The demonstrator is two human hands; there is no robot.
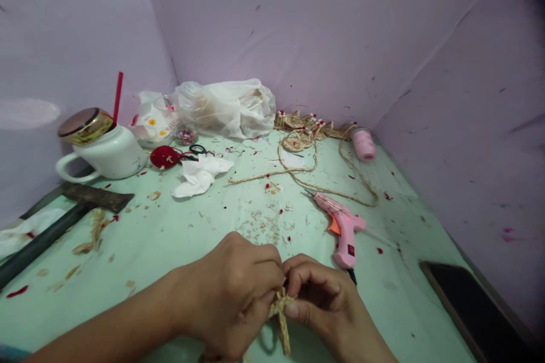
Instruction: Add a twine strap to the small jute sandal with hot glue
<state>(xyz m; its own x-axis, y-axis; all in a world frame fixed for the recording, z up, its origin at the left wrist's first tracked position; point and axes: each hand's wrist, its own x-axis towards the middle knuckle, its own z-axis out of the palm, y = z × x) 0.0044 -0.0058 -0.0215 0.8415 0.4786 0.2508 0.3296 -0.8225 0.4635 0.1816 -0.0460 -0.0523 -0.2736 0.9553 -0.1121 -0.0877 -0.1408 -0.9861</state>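
At the near middle of the table, my left hand (pixel 238 289) and my right hand (pixel 319 300) meet around a piece of braided straw cord (pixel 283 317). Fingers and thumbs of both hands pinch it from either side. One end of the cord hangs down between the hands; the rest is partly hidden by the left fingers. A pink glue gun (pixel 343 224) lies just beyond my right hand, nozzle pointing to the far left. Farther back, a long straw cord (pixel 315 181) loops over the table near coiled straw pieces (pixel 298 139).
On the left are a hammer (pixel 100 197), a white mug (pixel 113 153) with a gold lid (pixel 87 125), a red pincushion (pixel 165 157) and crumpled tissue (pixel 202 174). A plastic bag (pixel 230 108) sits against the back wall. Pink thread (pixel 364 144) and a phone (pixel 477 309) are at right.
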